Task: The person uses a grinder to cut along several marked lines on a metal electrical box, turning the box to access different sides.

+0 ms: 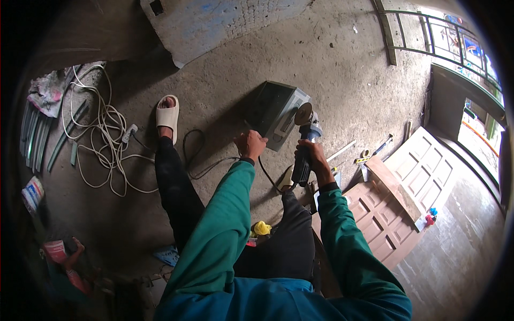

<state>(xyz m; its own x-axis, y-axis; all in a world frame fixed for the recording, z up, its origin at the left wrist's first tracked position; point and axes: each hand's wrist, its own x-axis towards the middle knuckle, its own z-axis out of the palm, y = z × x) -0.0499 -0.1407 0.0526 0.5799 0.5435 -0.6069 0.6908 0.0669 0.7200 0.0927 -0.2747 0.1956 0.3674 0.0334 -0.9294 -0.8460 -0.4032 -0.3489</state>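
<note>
An angle grinder (303, 167) is held in my right hand (317, 154), the fingers wrapped around its dark body. Its round disc (303, 113) points away from me, over the right side of a grey-green metal box (272, 107). Whether the disc touches the box or stays just apart, I cannot tell. At the box's near left corner, my left hand (250, 145) is closed on the edge, with the fingertips partly hidden. A dark power cord (266, 171) runs from the grinder's rear and loops across the concrete floor to the left.
A coiled white extension cord (107, 125) with a socket block (129, 133) lies left, beside metal strips (36, 134). Panelled doors (385, 214) lie at the right, a spirit level (363, 159) near them. A metal ladder-like frame (428, 35) stands far right. My sandalled foot (167, 115) is left of the box.
</note>
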